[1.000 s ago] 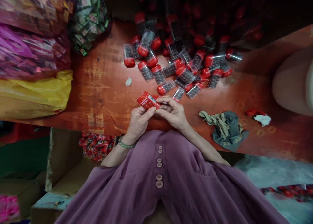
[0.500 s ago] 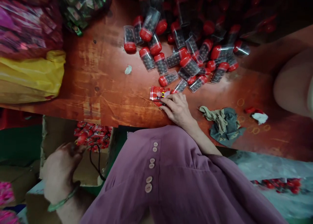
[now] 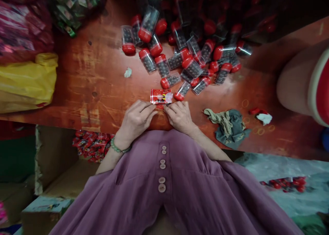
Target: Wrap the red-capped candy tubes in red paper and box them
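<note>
A small red printed packet (image 3: 160, 95) with a yellow-and-black figure lies at the table's front part, before my body. My left hand (image 3: 136, 121), wearing a green bead bracelet, pinches its lower left corner. At the lower right edge, the fingers of my right hand (image 3: 179, 115) are closed on the same packet. Their tips are partly hidden, and more red print shows between them below the packet. Just beyond, several clear tubes with red caps (image 3: 182, 90), filled with dark balls, lie in a loose heap.
A crumpled grey-green cloth (image 3: 231, 127) lies to the right, near a white bucket (image 3: 293, 84). Yellow (image 3: 28, 82) and pink (image 3: 24, 29) bags stand at the left. Below the table edge, a cardboard box (image 3: 58, 159) holds red packets. Rubber bands lie beside the cloth.
My left hand has come up from the box of red packets to the packet on the table. My right hand stays at the packet's lower right. The view has shifted slightly.
</note>
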Tool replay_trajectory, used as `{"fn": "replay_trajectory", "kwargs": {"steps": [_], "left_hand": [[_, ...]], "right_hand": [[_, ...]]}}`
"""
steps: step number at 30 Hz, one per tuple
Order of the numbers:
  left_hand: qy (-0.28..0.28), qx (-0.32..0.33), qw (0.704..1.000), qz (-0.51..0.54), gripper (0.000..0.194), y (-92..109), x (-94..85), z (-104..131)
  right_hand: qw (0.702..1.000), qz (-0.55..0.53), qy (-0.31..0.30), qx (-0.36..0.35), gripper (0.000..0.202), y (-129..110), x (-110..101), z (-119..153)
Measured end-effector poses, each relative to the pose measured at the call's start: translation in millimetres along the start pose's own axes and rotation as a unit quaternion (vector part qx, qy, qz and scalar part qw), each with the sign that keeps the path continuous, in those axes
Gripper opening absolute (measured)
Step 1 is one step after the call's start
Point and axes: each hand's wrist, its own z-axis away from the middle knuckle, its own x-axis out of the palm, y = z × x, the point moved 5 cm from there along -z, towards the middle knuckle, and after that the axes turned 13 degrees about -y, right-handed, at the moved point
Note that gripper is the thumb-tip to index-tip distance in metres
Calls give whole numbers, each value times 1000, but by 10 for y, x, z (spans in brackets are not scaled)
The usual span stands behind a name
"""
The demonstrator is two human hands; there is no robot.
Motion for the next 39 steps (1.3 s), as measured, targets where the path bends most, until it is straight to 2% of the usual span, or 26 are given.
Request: {"fn": "replay_trajectory", "kwargs": {"steps": [2, 5, 11, 16, 18, 20, 23, 29, 33, 36, 39], "left_hand": [[-16, 6, 1000, -8, 22, 12, 26, -44], [-39, -31, 999, 2, 25, -13, 92, -21], [-70, -47, 996, -6, 31, 22, 295, -45], [-93, -85, 991, -41, 28, -41, 296, -183], [-103, -86, 990, -38, 28, -47, 284, -207], [-107, -87, 990, -31, 29, -41, 280, -200], [-107, -89, 990, -23, 31, -25, 297, -158], [-91, -96, 991, 36, 30, -76, 340, -114], [-72, -113, 988, 84, 31, -111, 307, -103], [-93, -120, 967, 203, 31, -70, 314, -82], [-164, -135, 900, 381, 36, 30, 430, -86]], "right_hand": [[999, 35, 27, -23, 28, -13, 7, -12], [996, 62, 48, -31, 30, -23, 1, -26], [1000, 2, -5, -29, 31, -110, 84, 1], [997, -34, -27, -71, 24, -164, 37, 54], [999, -29, 0, -38, 22, -104, -53, 71], [999, -4, 28, 24, 24, -19, -129, 81], [994, 31, 42, 92, 33, 60, -144, 59], [992, 54, 53, 105, 24, 61, -77, -17], [991, 46, 12, 128, 25, 98, -129, 105], [989, -5, 12, 149, 22, 112, -243, 295], [985, -75, 31, 155, 19, 68, -359, 427]]}}
